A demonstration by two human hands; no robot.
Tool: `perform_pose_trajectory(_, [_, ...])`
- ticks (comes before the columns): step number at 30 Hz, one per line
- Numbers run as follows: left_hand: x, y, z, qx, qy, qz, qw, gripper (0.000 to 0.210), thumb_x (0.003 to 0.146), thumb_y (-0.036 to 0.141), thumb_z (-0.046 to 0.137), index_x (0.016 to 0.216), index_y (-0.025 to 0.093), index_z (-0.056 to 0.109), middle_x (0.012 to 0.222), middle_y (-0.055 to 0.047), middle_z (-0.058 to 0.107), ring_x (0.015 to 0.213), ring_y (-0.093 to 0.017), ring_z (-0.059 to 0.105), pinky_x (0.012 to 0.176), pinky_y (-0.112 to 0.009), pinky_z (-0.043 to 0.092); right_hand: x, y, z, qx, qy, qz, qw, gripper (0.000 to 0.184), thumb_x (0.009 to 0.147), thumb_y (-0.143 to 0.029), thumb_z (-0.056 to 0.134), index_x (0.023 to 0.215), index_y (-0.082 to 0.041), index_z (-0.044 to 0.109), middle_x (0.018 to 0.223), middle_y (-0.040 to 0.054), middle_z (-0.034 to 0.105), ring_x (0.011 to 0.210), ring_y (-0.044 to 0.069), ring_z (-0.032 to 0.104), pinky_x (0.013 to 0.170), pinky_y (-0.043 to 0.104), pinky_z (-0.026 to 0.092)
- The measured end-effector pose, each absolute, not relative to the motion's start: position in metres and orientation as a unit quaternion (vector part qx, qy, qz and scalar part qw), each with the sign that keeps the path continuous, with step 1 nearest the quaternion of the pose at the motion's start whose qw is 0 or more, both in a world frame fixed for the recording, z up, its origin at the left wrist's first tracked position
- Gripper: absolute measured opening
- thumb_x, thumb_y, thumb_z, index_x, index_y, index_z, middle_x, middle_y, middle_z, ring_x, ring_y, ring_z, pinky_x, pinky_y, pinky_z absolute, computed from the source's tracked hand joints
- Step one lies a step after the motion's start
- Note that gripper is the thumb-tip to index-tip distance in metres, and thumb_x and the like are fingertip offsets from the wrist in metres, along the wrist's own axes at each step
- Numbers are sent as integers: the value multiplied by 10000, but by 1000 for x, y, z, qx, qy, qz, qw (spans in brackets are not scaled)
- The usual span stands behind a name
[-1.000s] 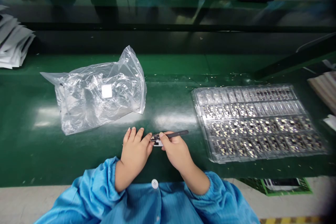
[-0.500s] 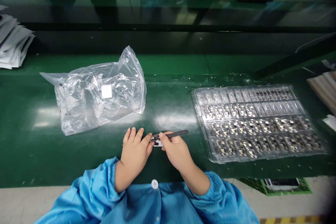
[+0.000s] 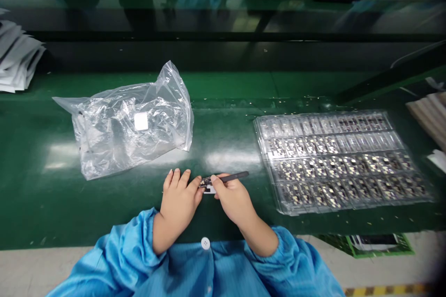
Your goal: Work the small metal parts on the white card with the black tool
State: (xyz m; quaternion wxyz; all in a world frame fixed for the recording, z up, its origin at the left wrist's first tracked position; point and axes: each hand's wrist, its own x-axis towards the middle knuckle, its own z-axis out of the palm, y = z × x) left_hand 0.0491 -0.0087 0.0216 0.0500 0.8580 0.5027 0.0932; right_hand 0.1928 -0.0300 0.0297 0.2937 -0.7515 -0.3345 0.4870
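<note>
Between my hands, close to the bench's front edge, is a small circuit board [image 3: 205,181] with a white and black piece [image 3: 209,190] just below it. My left hand [image 3: 179,202] rests palm down, its thumb and index finger closed on the board's left end while the other fingers lie stretched out. Pinched in my right hand [image 3: 234,199] is a slim black tool [image 3: 237,176], its blunt end pointing up and right. The tool's working tip sits over the board; my fingers hide part of it, so its exact kind is unclear.
To the right lies a clear plastic tray [image 3: 285,209] with rows of circuit boards. A clear plastic bag [image 3: 111,144] with a white label is at left. Stacked white sheets [image 3: 17,55] stand far left. A green crate [image 3: 379,253] sits below the bench at right.
Both hands, the board and the black tool stay almost where they were. Only a very slight shift of the whole view shows.
</note>
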Motion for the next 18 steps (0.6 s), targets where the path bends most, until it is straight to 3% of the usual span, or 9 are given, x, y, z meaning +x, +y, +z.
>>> perform_pose_trajectory(18, [48,-8,22,862,496,95,41,244,780,340,523,974,271,653,1057,-73,637,1021,-298,547,921,-453,382,191,-30,34,-752,-359,465,299,315,787,-471,453,754,-197,604,636,13,633,593,185,598,587,277,445])
